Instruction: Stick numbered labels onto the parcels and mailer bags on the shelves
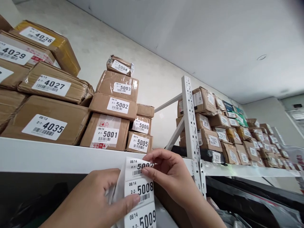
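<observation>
A strip of white printed labels hangs in front of the shelf edge, with 5008 and 5009 readable below a top label. My left hand is closed on the strip from the left, its thumb lying across the 5008 label. From the right, my right hand pinches the upper right corner of the top label between thumb and fingers, partly covering its number. Just above and behind my hands are small cartons labelled 5005 and 5006, one upon the other.
A white shelf bears stacked cartons, among them 5001, 5002 and 4035. A perforated white upright stands to the right. Beyond it, more labelled parcels line another shelf. Dark bags lie below.
</observation>
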`<state>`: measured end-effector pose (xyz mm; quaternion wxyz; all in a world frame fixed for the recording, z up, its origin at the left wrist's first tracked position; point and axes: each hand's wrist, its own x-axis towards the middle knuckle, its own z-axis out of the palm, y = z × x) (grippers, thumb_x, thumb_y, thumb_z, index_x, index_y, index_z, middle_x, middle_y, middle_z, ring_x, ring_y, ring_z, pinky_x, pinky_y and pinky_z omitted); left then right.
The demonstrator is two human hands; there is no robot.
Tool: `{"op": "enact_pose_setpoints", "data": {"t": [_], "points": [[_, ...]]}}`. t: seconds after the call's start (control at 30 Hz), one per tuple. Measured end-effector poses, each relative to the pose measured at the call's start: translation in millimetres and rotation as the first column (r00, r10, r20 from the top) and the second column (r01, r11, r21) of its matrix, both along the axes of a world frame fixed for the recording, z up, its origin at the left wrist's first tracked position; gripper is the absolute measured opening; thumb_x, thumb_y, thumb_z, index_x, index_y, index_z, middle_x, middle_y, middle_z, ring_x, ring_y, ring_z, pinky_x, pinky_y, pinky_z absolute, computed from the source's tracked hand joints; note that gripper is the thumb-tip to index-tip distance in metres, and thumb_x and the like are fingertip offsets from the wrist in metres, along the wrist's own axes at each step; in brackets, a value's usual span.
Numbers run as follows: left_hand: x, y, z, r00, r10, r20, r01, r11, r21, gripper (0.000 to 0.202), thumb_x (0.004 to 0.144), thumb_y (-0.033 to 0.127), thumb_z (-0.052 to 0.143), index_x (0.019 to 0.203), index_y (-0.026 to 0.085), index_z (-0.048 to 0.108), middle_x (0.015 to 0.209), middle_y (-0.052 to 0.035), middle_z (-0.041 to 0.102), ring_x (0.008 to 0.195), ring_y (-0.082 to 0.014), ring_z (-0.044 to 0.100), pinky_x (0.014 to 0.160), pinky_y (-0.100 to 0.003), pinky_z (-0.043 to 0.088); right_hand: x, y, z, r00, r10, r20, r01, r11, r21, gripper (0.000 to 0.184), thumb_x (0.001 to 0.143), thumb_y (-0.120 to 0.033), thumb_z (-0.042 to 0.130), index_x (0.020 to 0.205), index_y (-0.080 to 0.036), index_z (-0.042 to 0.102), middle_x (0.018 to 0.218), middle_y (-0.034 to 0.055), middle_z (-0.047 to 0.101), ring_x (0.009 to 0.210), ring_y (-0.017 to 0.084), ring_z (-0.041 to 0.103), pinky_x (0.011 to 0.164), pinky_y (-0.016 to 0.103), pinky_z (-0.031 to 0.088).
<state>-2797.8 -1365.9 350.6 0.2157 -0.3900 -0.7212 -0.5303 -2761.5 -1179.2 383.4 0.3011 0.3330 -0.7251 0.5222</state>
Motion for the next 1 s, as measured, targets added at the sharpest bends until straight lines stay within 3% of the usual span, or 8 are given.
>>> {"op": "enact_pose_setpoints", "data": {"t": [0.1,0.2,0.33,0.5,0.6,0.7,0.83,1.0], "points": [[1,2,3.2,1.000,0.000,-0.029,0.000,1.000,-0.001,0.036,0.074,0.046,0.066,0.104,0.027,0.074,0.088,-0.0016,0.075,0.081,-0.0225,0.068,0.072,-0.029,0.054,1,1,3.2,1.000,0.031,0.001,-0.031,0.999,0.019,0.031,0.064,-0.037,0.086,0.089,-0.023,0.075,0.080,-0.0001,0.061,0.068,0.010,0.053,0.060,0.023,0.045],[2,6,4.1,0.987,-0.143,-0.073,0.143,0.990,-0.007,0.033,0.084,0.047,0.056,0.098,0.024,0.075,0.077,-0.0021,0.072,0.076,-0.0211,0.066,0.072,-0.029,0.054,7,0,7.1,0.996,0.090,-0.004,-0.090,0.996,0.002,0.022,0.066,-0.038,0.085,0.079,-0.023,0.075,0.076,-0.0007,0.060,0.066,0.010,0.053,0.060,0.022,0.045],[7,11,3.5,0.961,-0.267,0.074,0.262,0.963,0.068,0.033,0.082,0.047,0.061,0.100,0.022,0.073,0.076,-0.0017,0.070,0.074,-0.0201,0.064,0.071,-0.029,0.054,13,-3,9.5,0.999,0.044,-0.006,-0.044,0.999,0.012,0.020,0.062,-0.031,0.088,0.073,-0.023,0.073,0.071,-0.0012,0.064,0.064,0.010,0.055,0.059,0.023,0.046],[10,13,6.1,0.943,-0.319,0.092,0.299,0.936,0.183,0.034,0.083,0.051,0.063,0.098,0.022,0.070,0.080,-0.0005,0.070,0.076,-0.0183,0.063,0.068,-0.025,0.052,10,-4,9.4,0.984,-0.075,-0.164,0.075,0.997,-0.006,0.018,0.066,-0.026,0.085,0.077,-0.023,0.072,0.077,-0.0001,0.066,0.070,0.012,0.057,0.060,0.023,0.045],[13,13,7.5,0.953,-0.303,0.029,0.288,0.927,0.239,0.033,0.086,0.051,0.059,0.102,0.023,0.068,0.089,0.0002,0.072,0.079,-0.0167,0.062,0.072,-0.023,0.051,8,-5,12.8,0.998,0.006,-0.068,-0.009,0.999,-0.036,0.025,0.060,-0.025,0.088,0.075,-0.023,0.069,0.075,-0.0020,0.064,0.067,0.010,0.057,0.059,0.022,0.046],[14,11,7.8,0.962,-0.265,0.069,0.238,0.933,0.269,0.037,0.084,0.054,0.061,0.104,0.023,0.066,0.082,0.0012,0.071,0.077,-0.0164,0.062,0.066,-0.022,0.049,7,-8,18.3,0.994,0.087,0.065,-0.084,0.995,-0.052,0.032,0.054,-0.026,0.091,0.077,-0.022,0.069,0.071,-0.0030,0.062,0.064,0.010,0.058,0.059,0.022,0.048],[10,7,6.1,0.963,-0.233,0.137,0.192,0.946,0.260,0.042,0.082,0.058,0.063,0.099,0.020,0.065,0.074,-0.0007,0.070,0.070,-0.0170,0.063,0.061,-0.024,0.049,9,-13,24.5,0.994,0.058,0.093,-0.055,0.998,-0.032,0.032,0.054,-0.030,0.091,0.078,-0.021,0.072,0.066,-0.0027,0.063,0.062,0.010,0.059,0.060,0.023,0.050],[2,6,3.0,0.936,-0.314,0.158,0.270,0.931,0.247,0.045,0.083,0.053,0.063,0.116,0.022,0.062,0.087,-0.0029,0.074,0.076,-0.0203,0.068,0.066,-0.028,0.055,8,-17,29.2,0.998,0.001,0.055,-0.002,1.000,0.021,0.023,0.061,-0.032,0.087,0.076,-0.021,0.073,0.068,-0.0016,0.066,0.061,0.009,0.059,0.059,0.023,0.050]]}}
